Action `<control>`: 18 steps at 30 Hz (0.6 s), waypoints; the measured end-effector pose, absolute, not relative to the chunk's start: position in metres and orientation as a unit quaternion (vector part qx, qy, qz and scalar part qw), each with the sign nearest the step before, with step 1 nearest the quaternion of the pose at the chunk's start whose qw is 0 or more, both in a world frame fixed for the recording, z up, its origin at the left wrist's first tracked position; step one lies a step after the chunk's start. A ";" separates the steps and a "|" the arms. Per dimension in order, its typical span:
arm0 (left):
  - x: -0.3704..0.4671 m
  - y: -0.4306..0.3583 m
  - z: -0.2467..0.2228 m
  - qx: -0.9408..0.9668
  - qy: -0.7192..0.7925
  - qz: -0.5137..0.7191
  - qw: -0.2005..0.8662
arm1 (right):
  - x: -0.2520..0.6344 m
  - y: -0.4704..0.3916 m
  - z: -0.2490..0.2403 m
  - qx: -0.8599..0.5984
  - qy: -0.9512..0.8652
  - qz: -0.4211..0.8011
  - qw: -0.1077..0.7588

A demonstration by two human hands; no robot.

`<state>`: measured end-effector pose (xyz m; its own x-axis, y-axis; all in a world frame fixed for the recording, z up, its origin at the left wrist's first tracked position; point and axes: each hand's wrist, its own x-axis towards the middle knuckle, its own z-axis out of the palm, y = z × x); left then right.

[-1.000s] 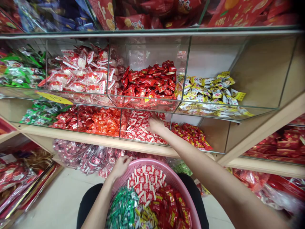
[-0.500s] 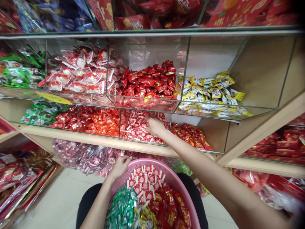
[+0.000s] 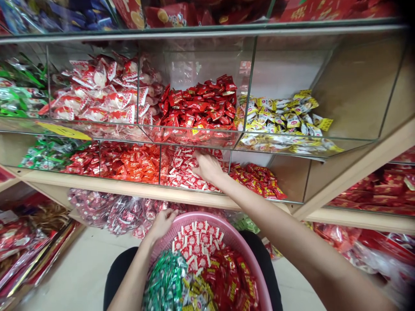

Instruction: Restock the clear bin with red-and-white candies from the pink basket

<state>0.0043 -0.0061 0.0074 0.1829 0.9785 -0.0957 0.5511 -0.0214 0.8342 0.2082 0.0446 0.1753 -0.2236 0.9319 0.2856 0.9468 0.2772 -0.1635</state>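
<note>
A pink round basket [image 3: 259,268] sits between my knees, holding red-and-white candies [image 3: 197,242], green candies [image 3: 167,278], red candies [image 3: 231,280] and yellow-and-white candies [image 3: 197,293]. My left hand [image 3: 165,222] grips the basket's upper left rim, its fingers closed. In the lower shelf row, my right hand [image 3: 207,167] reaches into the compartment of red-and-white candies [image 3: 180,166]. Its fingers are bent down into the pile, and what they hold, if anything, is hidden.
Glass dividers split the shelf above, with red candies [image 3: 201,106] and yellow-and-white candies [image 3: 288,114]. A wooden shelf edge [image 3: 129,188] runs between my hands. Orange candies [image 3: 139,164] lie left of my right hand, and bagged goods [image 3: 94,207] sit below.
The view has shifted slightly, so the shelves appear a little higher and further left. My right hand stays in the same compartment, and my left hand stays on the basket rim.
</note>
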 end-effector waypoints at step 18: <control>0.004 -0.005 0.005 0.664 0.567 0.285 0.396 | 0.213 -0.116 0.035 -0.637 -0.762 0.106 0.051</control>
